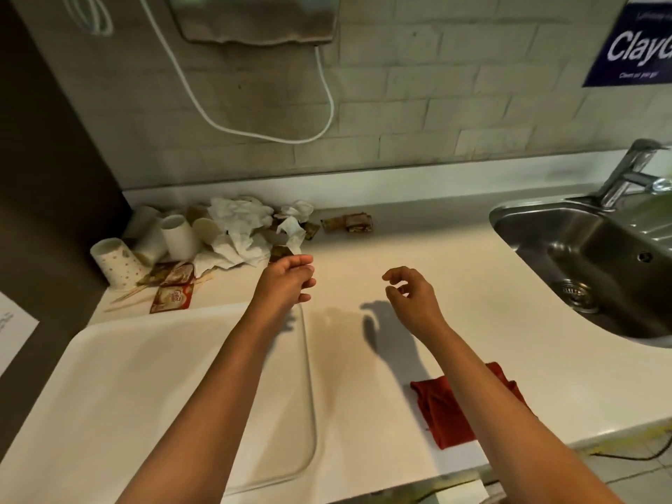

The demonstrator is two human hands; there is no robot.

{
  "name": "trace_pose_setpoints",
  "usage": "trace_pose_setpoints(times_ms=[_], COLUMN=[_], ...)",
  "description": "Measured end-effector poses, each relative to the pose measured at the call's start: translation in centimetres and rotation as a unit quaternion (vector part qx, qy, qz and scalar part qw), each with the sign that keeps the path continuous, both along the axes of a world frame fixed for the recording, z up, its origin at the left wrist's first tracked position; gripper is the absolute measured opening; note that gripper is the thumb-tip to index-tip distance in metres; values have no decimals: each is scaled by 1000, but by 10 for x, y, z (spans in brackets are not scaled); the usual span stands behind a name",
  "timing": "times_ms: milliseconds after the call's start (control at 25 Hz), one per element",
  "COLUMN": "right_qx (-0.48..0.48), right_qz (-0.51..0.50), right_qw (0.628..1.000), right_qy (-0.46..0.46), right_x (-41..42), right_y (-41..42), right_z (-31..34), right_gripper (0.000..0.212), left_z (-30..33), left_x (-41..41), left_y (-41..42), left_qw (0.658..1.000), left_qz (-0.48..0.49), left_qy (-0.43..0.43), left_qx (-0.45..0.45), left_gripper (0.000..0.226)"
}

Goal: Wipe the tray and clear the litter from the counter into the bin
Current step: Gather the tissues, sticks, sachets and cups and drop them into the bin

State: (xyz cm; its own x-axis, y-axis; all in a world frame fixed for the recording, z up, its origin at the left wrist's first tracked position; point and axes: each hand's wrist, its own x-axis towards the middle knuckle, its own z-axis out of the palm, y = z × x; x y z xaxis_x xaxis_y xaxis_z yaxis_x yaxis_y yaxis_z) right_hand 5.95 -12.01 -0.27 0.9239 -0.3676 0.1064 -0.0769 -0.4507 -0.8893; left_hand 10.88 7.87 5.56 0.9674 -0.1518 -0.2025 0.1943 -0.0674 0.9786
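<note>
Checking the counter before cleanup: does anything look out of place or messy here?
Yes: tipped paper cups, crumpled napkins and torn sachets are heaped in the counter's back left corner, beyond the tray.

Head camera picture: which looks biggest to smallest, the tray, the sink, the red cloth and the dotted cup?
1. Tray, though it lies nearest the camera, which inflates it.
2. Sink, cut off at the right edge, so possibly larger.
3. Red cloth.
4. Dotted cup.

Red cloth point(442, 412) partly under right forearm (tray point(109, 376) cropped below).
</note>
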Motion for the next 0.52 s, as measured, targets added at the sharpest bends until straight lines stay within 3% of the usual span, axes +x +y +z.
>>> trace_pose_setpoints(times_ms=[320,520], right_qx=[-30,-64], right_qz=[32,37], right_qw=[998,994], right_qy=[55,86], right_x=[75,141], right_y=[-31,-57], right_z=[-18,-28], right_gripper=[19,23], left_z=[-27,-48], left_x=[67,127], left_y=[-30,-66], left_qw=[999,986], left_qz=[23,2], left_qy=[15,-64], left_qx=[25,153], left_gripper=[16,23])
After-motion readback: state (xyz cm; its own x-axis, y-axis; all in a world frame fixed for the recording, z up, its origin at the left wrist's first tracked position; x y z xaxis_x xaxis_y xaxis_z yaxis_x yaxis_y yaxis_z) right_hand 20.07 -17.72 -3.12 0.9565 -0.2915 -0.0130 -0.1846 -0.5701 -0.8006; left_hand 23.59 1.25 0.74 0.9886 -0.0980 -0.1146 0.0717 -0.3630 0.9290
